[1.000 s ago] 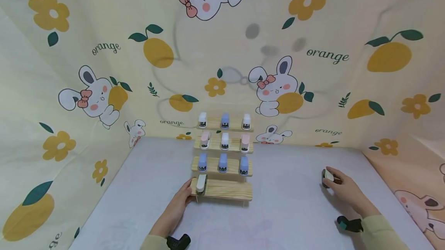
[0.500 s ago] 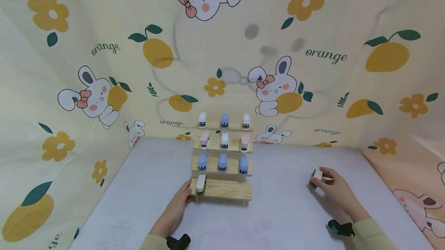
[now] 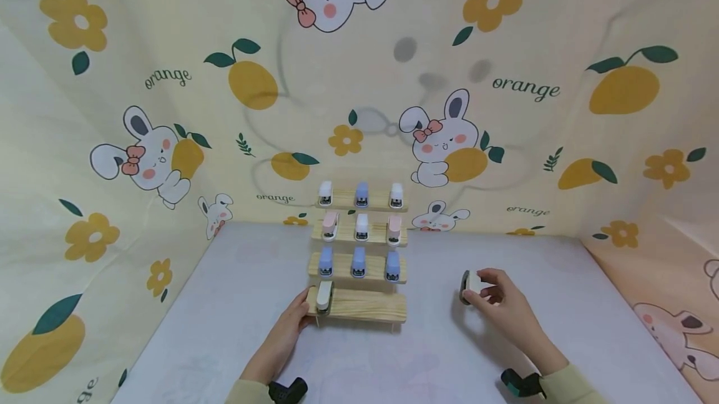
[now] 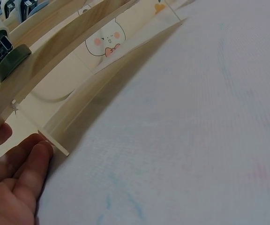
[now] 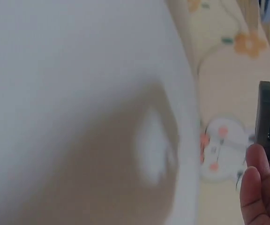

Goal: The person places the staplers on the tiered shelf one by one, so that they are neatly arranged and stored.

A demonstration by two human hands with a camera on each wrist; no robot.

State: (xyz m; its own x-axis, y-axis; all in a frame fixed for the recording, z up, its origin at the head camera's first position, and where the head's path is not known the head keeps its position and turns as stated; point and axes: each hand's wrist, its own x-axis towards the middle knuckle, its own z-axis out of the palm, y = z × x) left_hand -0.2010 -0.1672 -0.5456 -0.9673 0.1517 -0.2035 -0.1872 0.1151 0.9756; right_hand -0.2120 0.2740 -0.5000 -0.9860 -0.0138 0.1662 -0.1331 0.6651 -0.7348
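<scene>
A tiered wooden rack (image 3: 365, 305) stands on the table with small staplers on its shelves. My left hand (image 3: 288, 323) holds the left end of its lowest shelf; in the left wrist view my fingers (image 4: 39, 157) lie by the thin support under that shelf. On the same shelf, near its left end, sits a white stapler with a dark grey base (image 3: 324, 296). To the right of the rack, my right hand (image 3: 505, 304) pinches another white stapler (image 3: 474, 281) above the table, tilted on its side. Its dark base (image 5: 265, 112) shows in the right wrist view, partly cut off by the frame edge.
The three upper shelves carry blue staplers (image 3: 359, 262), pink staplers (image 3: 394, 230) and white staplers (image 3: 325, 193). Behind the white table (image 3: 427, 354) hangs a patterned cloth (image 3: 359, 79), which also closes off the left and right sides.
My right hand has carried the white stapler leftward, closer to the rack. The left hand stays at the lowest shelf's end, and the staplers on the rack have not moved.
</scene>
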